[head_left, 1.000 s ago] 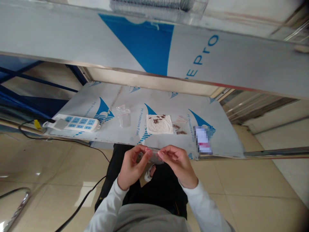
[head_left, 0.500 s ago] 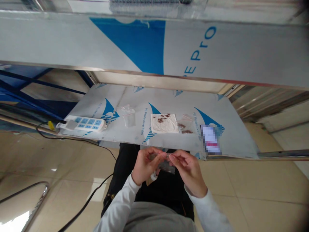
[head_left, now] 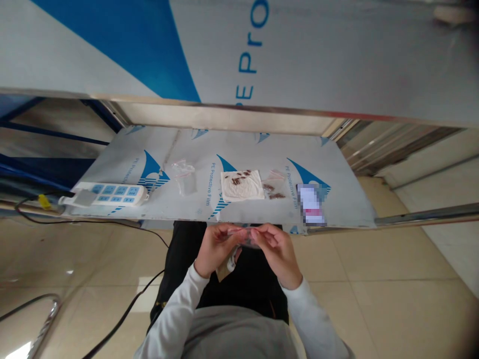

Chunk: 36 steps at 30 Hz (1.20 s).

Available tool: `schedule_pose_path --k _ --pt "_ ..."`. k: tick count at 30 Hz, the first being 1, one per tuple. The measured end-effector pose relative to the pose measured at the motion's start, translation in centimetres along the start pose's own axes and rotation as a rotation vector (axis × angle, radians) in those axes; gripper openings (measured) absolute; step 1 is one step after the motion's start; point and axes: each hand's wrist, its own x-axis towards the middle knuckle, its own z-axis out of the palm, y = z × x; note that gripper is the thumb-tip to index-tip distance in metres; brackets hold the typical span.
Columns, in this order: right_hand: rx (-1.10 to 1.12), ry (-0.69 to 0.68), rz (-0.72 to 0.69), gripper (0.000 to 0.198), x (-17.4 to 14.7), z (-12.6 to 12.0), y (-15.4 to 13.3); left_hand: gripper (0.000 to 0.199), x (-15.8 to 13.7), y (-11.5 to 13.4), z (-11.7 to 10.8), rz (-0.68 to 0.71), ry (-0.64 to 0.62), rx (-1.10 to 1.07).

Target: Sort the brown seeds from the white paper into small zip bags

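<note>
Let's use the white pad [head_left: 249,192] to tell where things are. Small brown bits [head_left: 236,180] lie on the pad, mostly toward its far side. Just right of the pad is a bag of brown bits [head_left: 276,185], and past that is a phone [head_left: 312,205] (its screen is all blurry squares). Left of the pad lies another clear bag [head_left: 187,183], and farther left is the power strip [head_left: 119,194]. These all sit on the tabletop [head_left: 232,144].

Closer to us than the pad, off the front edge of the tabletop, we hold a thin bag [head_left: 250,243]. Our left hand [head_left: 214,251] pinches its top edge, and our right hand [head_left: 276,251] pinches it too, just beside. We cannot tell if the bag's top is open.

To do this part well, we think soft, even pinches are best, with both thumbs near each other on the edge. The plastic looks thin, so a hard tug could tear it. Holding the edge straight should help our fingers feel it.
</note>
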Motion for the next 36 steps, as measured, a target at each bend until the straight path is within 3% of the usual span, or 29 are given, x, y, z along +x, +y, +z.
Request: schedule_pose_path --k 5,11,17,22,25,27,31,33,36 --pt "0.07 -0.032 0.014 0.022 0.4 0.2 -0.9 0.021 0.1 0.2 0.4 0.034 0.101 -0.089" --pt "0.01 -0.008 -0.032 0.025 1.5 -0.1 -0.8 0.027 0.5 0.2 0.1 0.004 -0.071 -0.06" --pt "-0.108 -0.254 0.055 0.026 3.4 -2.2 -1.2 0.031 1.4 -0.4 -0.9 0.09 -0.034 0.156" --pt "-0.254 -0.188 -0.067 0.026 4.9 -2.0 -2.3 0.034 2.8 -0.1 -0.8 0.16 0.006 0.258" --pt "-0.241 -0.186 -0.072 0.033 6.5 -2.3 -2.9 0.039 4.4 -0.4 -1.6 0.205 0.018 0.278" --pt "-0.218 -0.135 -0.054 0.042 8.3 -3.5 -3.0 0.043 5.8 -1.2 -3.4 0.197 0.126 0.332" --pt "-0.319 0.132 -0.102 0.047 13.7 -8.1 -1.5 0.039 9.1 -3.5 -9.5 -0.041 0.682 0.625" --pt "-0.499 0.281 -0.096 0.051 16.3 -10.6 0.0 0.04 10.5 -4.4 -12.3 -0.102 0.814 0.684" --pt "-0.932 0.459 -0.086 0.055 18.7 -13.3 2.0 0.029 12.0 -5.0 -14.4 -0.149 0.867 0.725"
